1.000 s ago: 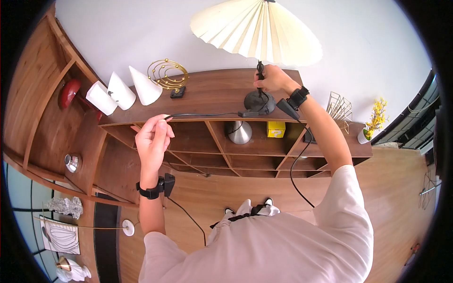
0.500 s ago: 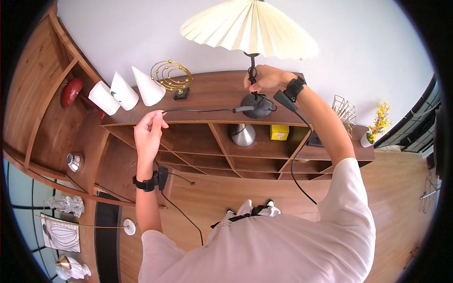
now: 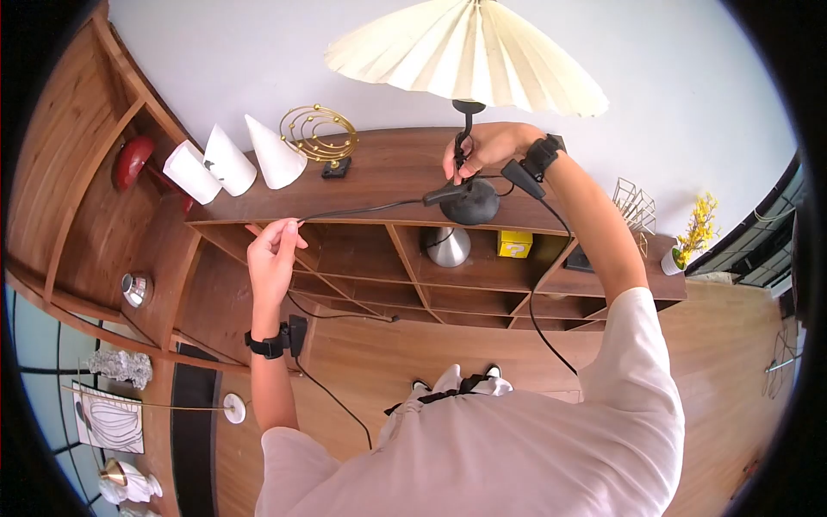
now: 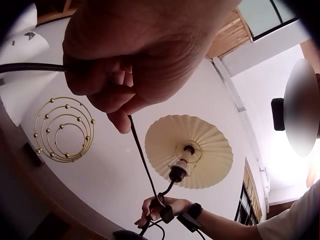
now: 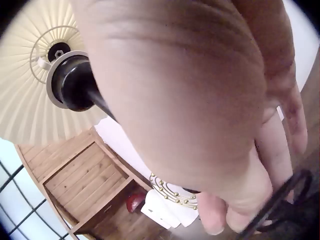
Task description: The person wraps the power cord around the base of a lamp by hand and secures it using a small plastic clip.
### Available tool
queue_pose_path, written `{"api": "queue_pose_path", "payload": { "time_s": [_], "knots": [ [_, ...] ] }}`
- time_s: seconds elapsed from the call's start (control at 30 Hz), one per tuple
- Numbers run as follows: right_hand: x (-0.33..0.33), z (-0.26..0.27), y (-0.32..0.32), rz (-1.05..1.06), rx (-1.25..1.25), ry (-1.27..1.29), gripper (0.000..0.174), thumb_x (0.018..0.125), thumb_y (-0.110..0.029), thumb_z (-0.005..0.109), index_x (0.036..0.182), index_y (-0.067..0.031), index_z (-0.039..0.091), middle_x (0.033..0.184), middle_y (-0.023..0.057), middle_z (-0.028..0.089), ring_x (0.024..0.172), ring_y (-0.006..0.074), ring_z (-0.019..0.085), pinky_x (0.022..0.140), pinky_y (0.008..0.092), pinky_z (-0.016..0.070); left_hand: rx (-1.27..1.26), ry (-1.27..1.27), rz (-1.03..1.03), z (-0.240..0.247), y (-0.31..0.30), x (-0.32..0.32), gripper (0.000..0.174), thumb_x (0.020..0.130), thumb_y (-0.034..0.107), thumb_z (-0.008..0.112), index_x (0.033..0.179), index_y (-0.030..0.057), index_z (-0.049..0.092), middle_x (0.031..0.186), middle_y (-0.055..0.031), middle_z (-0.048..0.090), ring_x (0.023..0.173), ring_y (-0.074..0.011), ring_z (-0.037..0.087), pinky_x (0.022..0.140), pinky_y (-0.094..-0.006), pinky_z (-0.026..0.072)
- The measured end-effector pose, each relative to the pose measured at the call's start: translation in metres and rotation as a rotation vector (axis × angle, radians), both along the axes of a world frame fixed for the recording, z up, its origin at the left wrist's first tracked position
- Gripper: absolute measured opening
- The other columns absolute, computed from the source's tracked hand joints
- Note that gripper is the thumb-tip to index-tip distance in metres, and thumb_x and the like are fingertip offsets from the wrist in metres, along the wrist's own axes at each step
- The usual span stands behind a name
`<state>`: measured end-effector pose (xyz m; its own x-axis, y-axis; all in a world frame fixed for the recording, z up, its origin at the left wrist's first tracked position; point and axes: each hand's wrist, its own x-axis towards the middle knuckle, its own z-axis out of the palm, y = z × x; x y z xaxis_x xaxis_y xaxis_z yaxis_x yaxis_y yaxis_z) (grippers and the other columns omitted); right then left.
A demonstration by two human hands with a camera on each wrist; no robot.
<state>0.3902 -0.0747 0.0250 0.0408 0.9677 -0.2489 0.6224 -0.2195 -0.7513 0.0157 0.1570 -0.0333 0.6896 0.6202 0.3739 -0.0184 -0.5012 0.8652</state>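
Note:
A table lamp with a pleated cream shade (image 3: 469, 56) has its round black base (image 3: 474, 209) at the shelf unit's front edge. My right hand (image 3: 498, 146) grips its thin black stem below the shade. The black cord (image 3: 362, 209) runs from the lamp to my left hand (image 3: 274, 254), which pinches it between thumb and fingers. A dark inline switch (image 3: 441, 196) on the cord overlaps the base. From the left hand a loose length hangs to a plug end (image 3: 394, 319). Seen from below in the left wrist view, the bulb holder (image 4: 177, 173) shows inside the shade.
White paper cones (image 3: 228, 164) and a gold ring ornament (image 3: 319, 136) stand left on the shelf top (image 3: 388, 159). A silver cone (image 3: 448, 247) and yellow box (image 3: 514, 244) sit in a compartment. Yellow flowers (image 3: 699, 224) stand at the right end.
The right hand has shifted slightly left and its fingers now sit lower on the stem. The inline switch has risen closer to them. The left hand still pinches the cord; its loose end has swung.

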Motion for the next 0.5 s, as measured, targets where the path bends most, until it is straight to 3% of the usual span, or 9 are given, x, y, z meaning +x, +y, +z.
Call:
{"api": "queue_pose_path", "payload": {
  "time_s": [0.07, 0.1, 0.17, 0.3, 0.37, 0.4, 0.43, 0.5],
  "knots": [
    [0.003, -0.004, 0.001, 0.078, 0.013, 0.104, 0.027, 0.092, 0.001, 0.063, 0.118, -0.0030, 0.070, 0.104, 0.0055, 0.074, 0.102, 0.0141, 0.066, 0.092, 0.0283, 0.0490, 0.068, 0.001, 0.042, 0.000, 0.005, 0.001, 0.030, 0.105, 0.025, 0.062, 0.114, -0.0024, 0.070, 0.081, 0.0001, 0.069, 0.065, -0.0009, 0.051, 0.057, -0.0191, 0.0363],
    [0.005, -0.007, 0.001, 0.079, 0.011, 0.105, 0.027, 0.092, 0.001, 0.063, 0.118, -0.0030, 0.070, 0.104, 0.0055, 0.074, 0.102, 0.0141, 0.066, 0.092, 0.0283, 0.0490, 0.066, 0.002, 0.043, 0.000, 0.007, 0.001, 0.030, 0.105, 0.025, 0.062, 0.114, -0.0024, 0.070, 0.081, 0.0001, 0.069, 0.065, -0.0009, 0.051, 0.057, -0.0191, 0.0363],
    [0.009, -0.015, 0.000, 0.020, 0.021, 0.194, 0.040, 0.092, 0.001, 0.061, 0.132, -0.0034, 0.063, 0.117, 0.0078, 0.072, 0.111, 0.0159, 0.064, 0.097, 0.0296, 0.0479, 0.042, -0.012, 0.050, 0.002, 0.009, 0.001, 0.030, 0.105, 0.025, 0.063, 0.114, -0.0026, 0.070, 0.080, 0.0000, 0.069, 0.069, -0.0022, 0.054, 0.060, -0.0195, 0.0384],
    [0.003, -0.015, -0.007, 0.017, 0.093, 0.248, 0.051, 0.091, -0.006, 0.066, 0.141, -0.0047, 0.056, 0.129, 0.0092, 0.066, 0.116, 0.0176, 0.062, 0.100, 0.0311, 0.0471, 0.029, 0.031, 0.059, 0.006, 0.009, 0.000, 0.030, 0.105, 0.025, 0.063, 0.115, -0.0023, 0.071, 0.080, -0.0003, 0.069, 0.069, -0.0021, 0.054, 0.060, -0.0194, 0.0381],
    [-0.007, -0.009, -0.015, -0.022, 0.242, 0.180, 0.063, 0.087, -0.013, 0.072, 0.147, -0.0046, 0.050, 0.139, 0.0113, 0.060, 0.121, 0.0196, 0.060, 0.103, 0.0343, 0.0470, 0.030, 0.027, 0.052, 0.005, 0.010, 0.001, 0.030, 0.105, 0.025, 0.063, 0.116, -0.0021, 0.071, 0.080, -0.0001, 0.069, 0.065, -0.0011, 0.051, 0.058, -0.0191, 0.0367],
    [-0.012, -0.008, -0.018, -0.055, 0.319, 0.150, 0.071, 0.088, -0.025, 0.077, 0.148, -0.0040, 0.047, 0.141, 0.0131, 0.057, 0.122, 0.0209, 0.058, 0.104, 0.0369, 0.0474, 0.032, 0.029, 0.050, 0.006, 0.009, 0.001, 0.030, 0.105, 0.025, 0.063, 0.116, -0.0021, 0.071, 0.080, -0.0001, 0.069, 0.065, -0.0011, 0.051, 0.058, -0.0191, 0.0367],
    [-0.020, -0.008, -0.020, -0.057, 0.321, 0.151, 0.071, 0.088, -0.025, 0.077, 0.148, -0.0040, 0.047, 0.141, 0.0131, 0.057, 0.122, 0.0209, 0.058, 0.104, 0.0369, 0.0474, 0.025, 0.035, 0.052, 0.007, 0.008, 0.001, 0.030, 0.105, 0.025, 0.063, 0.116, -0.0022, 0.071, 0.080, 0.0000, 0.069, 0.063, -0.0007, 0.048, 0.057, -0.0189, 0.0358],
    [-0.034, -0.009, -0.022, -0.282, 0.529, 0.155, 0.077, 0.088, -0.034, 0.080, 0.149, -0.0033, 0.045, 0.144, 0.0152, 0.055, 0.123, 0.0204, 0.056, 0.104, 0.0378, 0.0475, 0.020, 0.041, 0.050, 0.008, 0.006, 0.002, 0.030, 0.105, 0.025, 0.063, 0.116, -0.0022, 0.071, 0.080, 0.0001, 0.068, 0.061, -0.0003, 0.046, 0.056, -0.0188, 0.0350]
  ]
}}
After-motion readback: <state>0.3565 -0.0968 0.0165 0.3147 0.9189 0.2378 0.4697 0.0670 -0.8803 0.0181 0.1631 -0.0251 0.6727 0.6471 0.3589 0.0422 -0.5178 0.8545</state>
